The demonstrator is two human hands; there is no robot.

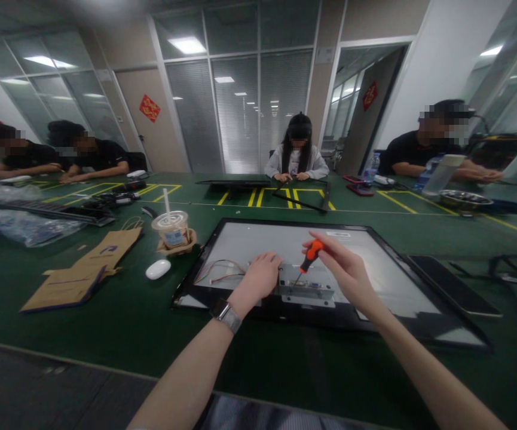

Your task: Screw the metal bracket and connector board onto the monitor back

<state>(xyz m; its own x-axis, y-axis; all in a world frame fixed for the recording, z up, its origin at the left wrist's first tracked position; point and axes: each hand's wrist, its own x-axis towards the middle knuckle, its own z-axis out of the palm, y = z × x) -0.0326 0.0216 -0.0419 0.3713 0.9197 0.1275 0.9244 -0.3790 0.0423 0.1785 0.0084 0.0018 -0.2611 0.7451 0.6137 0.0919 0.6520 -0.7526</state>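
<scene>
A flat display panel [222, 245] with a black frame lies back side up on the table before me. On its near middle sits a silver metal bracket [327, 294] with a row of connector ports along it. My right hand [345, 272] holds an orange and black screwdriver [312, 255] by its handle, tilted, with the tip down at the bracket. My left hand [260, 278] rests at the bracket's left end, fingers stretched forward over the panel; the fingertips are partly hidden. Thin loose wires [220, 269] run across the panel left of this hand.
Left of the panel are a lidded drink cup [171, 230] with a straw, a white mouse [158, 269] and a brown paper bag [67, 286]. A black tablet-like slab [455, 286] lies to the right. Several people sit along the table's far side; one handles a dark frame [305, 206].
</scene>
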